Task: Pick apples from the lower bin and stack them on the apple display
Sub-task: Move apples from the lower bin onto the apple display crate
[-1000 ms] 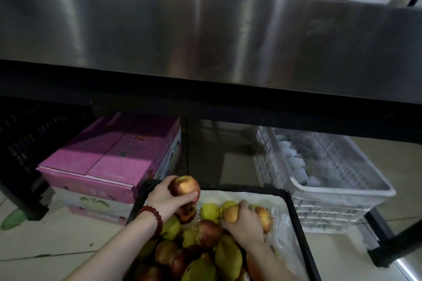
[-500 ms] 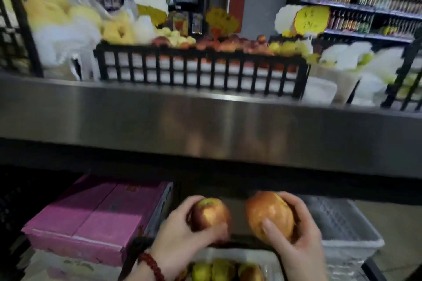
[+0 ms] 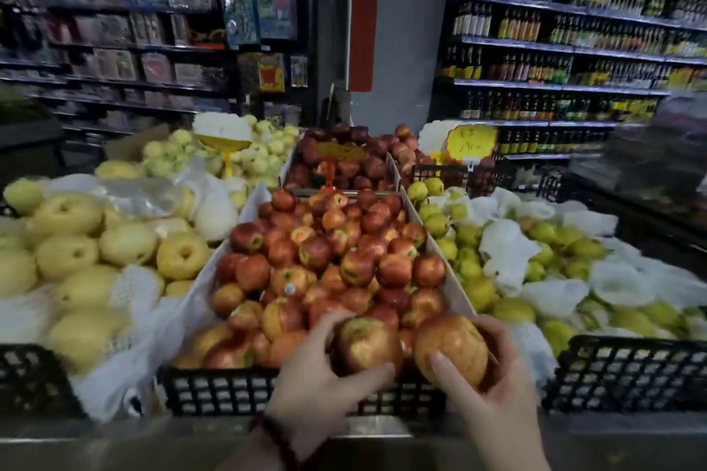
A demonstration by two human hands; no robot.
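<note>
My left hand (image 3: 317, 390) grips a red-yellow apple (image 3: 367, 344), and my right hand (image 3: 493, 390) grips a second, more orange apple (image 3: 451, 350). Both apples hover side by side over the near edge of the apple display (image 3: 329, 260), a heap of red apples in a black crate (image 3: 222, 390) with cardboard sides. A dark bead bracelet shows on my left wrist. The lower bin is out of sight below the frame.
Yellow pears in foam nets (image 3: 88, 260) fill the crate on the left. Green pears with white foam sleeves (image 3: 535, 271) fill the crate on the right. Darker apples (image 3: 344, 161) and price signs stand behind. A steel counter edge (image 3: 134, 444) runs along the front.
Both hands have risen with their apples from the lower bin under the counter to the front edge of the apple display; the view swung upward with them.
</note>
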